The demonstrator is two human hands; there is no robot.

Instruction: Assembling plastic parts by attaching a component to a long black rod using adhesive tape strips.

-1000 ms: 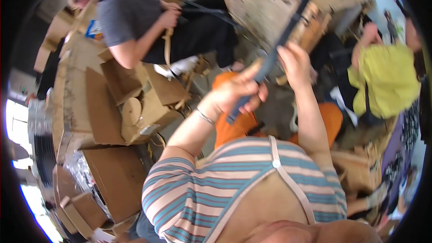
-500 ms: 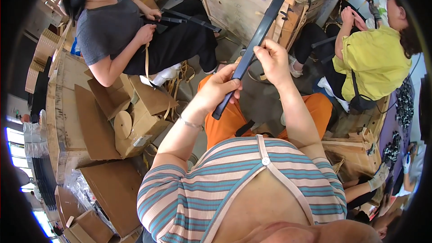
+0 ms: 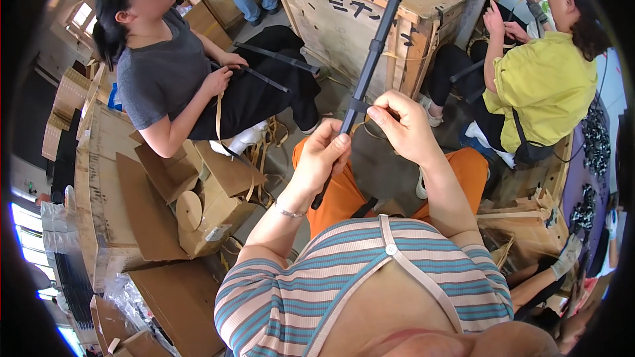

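A long black bar (image 3: 376,59) with collar-like thicker sections slants up and away in front of me, its near end low by my lap. My left hand (image 3: 327,153) is closed around its lower part, the thumb along the top. From the bar's side, just above that grip, juts a short flat black strip (image 3: 359,105). The thumb and fingers of my right hand (image 3: 405,124) are closed at the strip's outer end, beside the bar. What lies between those fingertips is partly hidden.
Left, a seated person in grey (image 3: 155,59) holds thin black bars. Another in yellow (image 3: 542,86) sits at right. Ahead stands a wooden crate (image 3: 344,26) with black bars on top. Open cardboard boxes (image 3: 218,225) lie at my left, with straps on the floor.
Both hands and the bar have come lower, nearer my lap. The bar has turned to show a narrower side, and the flat black strip now stands out from it at my right fingertips.
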